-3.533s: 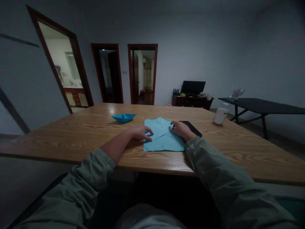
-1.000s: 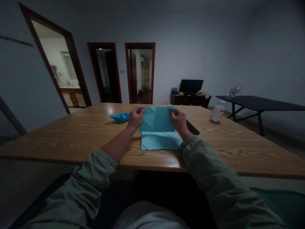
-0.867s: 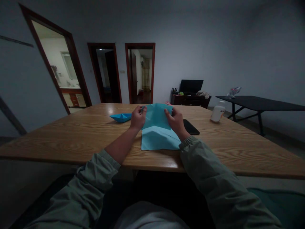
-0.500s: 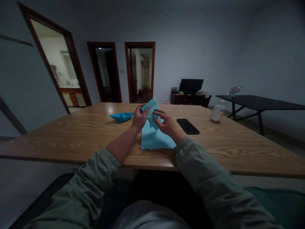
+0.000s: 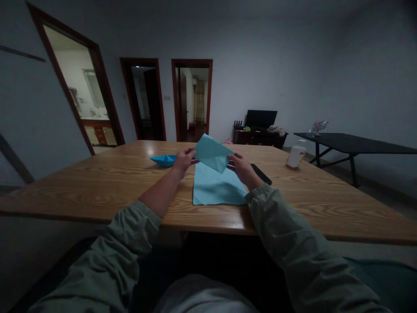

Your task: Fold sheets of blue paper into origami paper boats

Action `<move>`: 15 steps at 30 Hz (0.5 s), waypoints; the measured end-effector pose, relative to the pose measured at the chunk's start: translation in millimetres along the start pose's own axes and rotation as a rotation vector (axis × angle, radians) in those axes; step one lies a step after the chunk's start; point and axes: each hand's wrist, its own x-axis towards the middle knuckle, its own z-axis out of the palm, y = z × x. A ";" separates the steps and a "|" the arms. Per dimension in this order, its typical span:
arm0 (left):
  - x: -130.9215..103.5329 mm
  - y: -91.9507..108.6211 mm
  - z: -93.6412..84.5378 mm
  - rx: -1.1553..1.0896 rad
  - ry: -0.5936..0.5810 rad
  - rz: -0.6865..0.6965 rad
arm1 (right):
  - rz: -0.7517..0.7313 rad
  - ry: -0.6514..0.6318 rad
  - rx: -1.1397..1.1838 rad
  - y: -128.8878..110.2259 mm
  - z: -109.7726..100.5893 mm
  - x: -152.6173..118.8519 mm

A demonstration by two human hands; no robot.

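Observation:
A folded piece of light blue paper (image 5: 213,153) is held up in the air between my two hands, its face tilted toward me. My left hand (image 5: 184,161) pinches its left corner, and my right hand (image 5: 239,166) grips the right corner. Below it a larger light blue sheet (image 5: 216,189) lies flat on the wooden table. Just left of my left hand rests a brighter blue paper boat (image 5: 162,161), partly covered by that hand.
A black phone (image 5: 261,174) lies beyond my right wrist, partly hidden. Farther right stands a white bottle (image 5: 296,154) on the wooden table (image 5: 107,187). A black table (image 5: 352,143) is behind at the right, and a dark screen (image 5: 260,118) sits on a cabinet at the back.
My hands have moved apart to opposite corners of the paper. The crumpled-looking piece is now spread into a flat, folded shape. My right hand now covers part of the phone.

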 end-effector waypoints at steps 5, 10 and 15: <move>-3.7 -4.6 -11.6 0.083 -0.252 -0.073 | -0.014 0.094 0.091 -2.5 -14.7 3.3; -3.5 -5.2 -12.2 0.165 -0.270 -0.025 | -0.039 0.098 0.150 -3.2 -13.9 3.8; 3.8 -9.8 -18.4 0.433 -0.272 0.084 | -0.094 0.153 0.164 -2.6 -13.0 6.5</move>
